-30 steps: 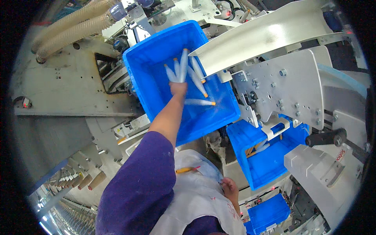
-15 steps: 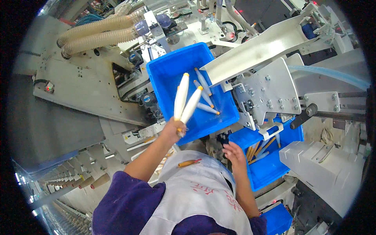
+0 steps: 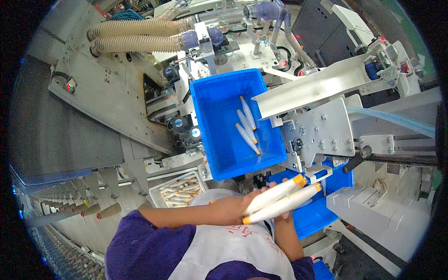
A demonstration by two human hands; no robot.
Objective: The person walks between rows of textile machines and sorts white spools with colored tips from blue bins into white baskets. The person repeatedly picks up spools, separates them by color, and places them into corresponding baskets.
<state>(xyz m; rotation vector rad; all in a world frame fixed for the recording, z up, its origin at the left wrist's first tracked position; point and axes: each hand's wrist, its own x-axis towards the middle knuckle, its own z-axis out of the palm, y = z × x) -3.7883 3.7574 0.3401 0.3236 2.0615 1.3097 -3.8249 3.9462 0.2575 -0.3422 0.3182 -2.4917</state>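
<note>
Two full white yarn bobbins (image 3: 284, 204) with orange ends lie side by side in my left hand (image 3: 240, 207), which is closed round their near ends. That arm reaches across my apron, so the bobbins point to the right. My right hand (image 3: 283, 216) is close under them, largely covered; whether it touches or grips them I cannot tell. Beyond both hands sits a blue bin (image 3: 219, 163), with several slim pale bobbins (image 3: 247, 138) with orange tips lying on its floor. A second blue bin (image 3: 305, 228) stands lower right, partly behind the held bobbins.
A white crate (image 3: 154, 195) full of bobbins stands left of my lap. The white metal chute (image 3: 317, 86) slopes toward the far bin's right side. Machine plates (image 3: 322, 130) and a pale cover (image 3: 368, 210) flank the right. Ribbed hoses (image 3: 140, 44) run along the far left.
My left hand has carried the two bobbins from over the far bin back and rightward, to my right hand. The view has shifted, and the white crate shows more fully.
</note>
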